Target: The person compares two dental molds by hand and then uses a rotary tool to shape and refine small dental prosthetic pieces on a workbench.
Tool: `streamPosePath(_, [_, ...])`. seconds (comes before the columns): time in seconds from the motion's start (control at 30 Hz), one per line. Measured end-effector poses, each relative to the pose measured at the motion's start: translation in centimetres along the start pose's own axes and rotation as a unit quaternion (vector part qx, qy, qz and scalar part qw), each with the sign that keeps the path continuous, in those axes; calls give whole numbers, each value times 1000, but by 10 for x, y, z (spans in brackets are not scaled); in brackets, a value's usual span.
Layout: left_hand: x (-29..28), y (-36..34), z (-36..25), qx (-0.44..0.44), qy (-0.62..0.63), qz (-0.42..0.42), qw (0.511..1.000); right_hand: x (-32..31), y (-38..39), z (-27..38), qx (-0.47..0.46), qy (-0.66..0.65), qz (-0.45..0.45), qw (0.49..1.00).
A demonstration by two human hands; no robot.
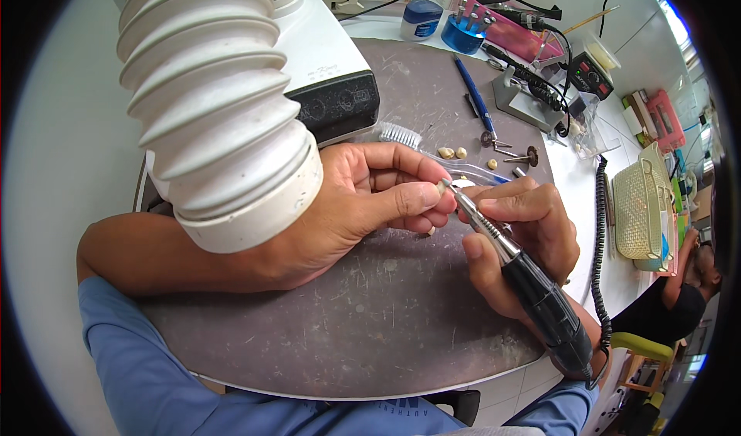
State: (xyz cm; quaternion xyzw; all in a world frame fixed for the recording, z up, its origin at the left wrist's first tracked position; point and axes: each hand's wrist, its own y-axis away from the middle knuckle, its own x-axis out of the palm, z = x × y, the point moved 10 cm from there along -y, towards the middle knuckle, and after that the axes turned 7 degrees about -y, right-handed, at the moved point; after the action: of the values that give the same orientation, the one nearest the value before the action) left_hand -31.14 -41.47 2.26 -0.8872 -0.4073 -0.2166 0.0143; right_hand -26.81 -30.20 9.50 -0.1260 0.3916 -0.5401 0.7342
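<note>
Small pale piece (442,187): pinched at the ends of the left fingers, lifted above the tabletop (347,328), mostly covered by the grip.
Left fingers (411,198): closed on the piece between thumb and forefinger, the others curled underneath.
Right fingers (485,266): wrapped around a black and silver hand tool (544,301), gripping it much like a pen.
Tool tip: at the piece, between the left and right fingers; whether it touches cannot be told.
Stage of work: apparently underway, as piece and tool are brought together; the piece shows too little to judge how much is done.
Loose pale pieces (461,152): on the tabletop beyond the fingers, in nobody's grip; finished or waiting, I cannot tell.
What is left: the held piece is not yet set down, so its turn looks incomplete.
Brown wheel (532,156): beyond the right fingers, lying free of the tool.
Brush (400,135): just beyond the left fingers, not in use.
</note>
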Motion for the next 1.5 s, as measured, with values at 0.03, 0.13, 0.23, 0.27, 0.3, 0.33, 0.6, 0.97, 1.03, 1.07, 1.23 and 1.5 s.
streamPosePath(0.03, [0, 0, 0, 0, -2, 1, 1000, 2, -1, 1, -6, 2, 7, 1000])
streamPosePath(0.13, [0, 2, -1, 1, -7, 1, 1000, 4, 0, 3, -14, 2, 11, 1000])
streamPosePath(0.23, [1, 2, -2, 4, -6, 3, 1000, 1, -1, 0, -4, -8, -5, 1000])
streamPosePath(0.27, [1, 1, -1, 4, -2, 4, 1000, 0, -1, 0, -3, -7, -5, 1000])
streamPosePath(0.3, [1, -1, -1, 4, -1, 5, 1000, 1, 0, 1, -3, 0, 3, 1000])
streamPosePath(0.33, [1, 0, -1, 2, -3, 3, 1000, 3, 0, 2, -5, 5, 11, 1000])
streamPosePath(0.6, [0, 1, -1, -1, -4, -1, 1000, 2, -1, 1, -8, 1, 8, 1000])
streamPosePath(0.97, [0, 2, -2, -1, -6, -1, 1000, 0, 0, 2, -12, 8, -1, 1000])
streamPosePath(1.03, [1, 2, -2, 0, -7, 0, 1000, 1, 0, 0, -4, 3, -1, 1000])
streamPosePath(1.07, [1, 2, -2, 2, -8, 1, 1000, 0, -1, 1, -4, 2, -1, 1000])
streamPosePath(1.23, [0, 2, -2, 2, -14, -3, 1000, 2, 0, 1, -5, -4, 6, 1000])
streamPosePath(1.5, [2, 1, -3, 6, -11, 7, 1000, -8, -1, 2, -41, -11, -70, 997])
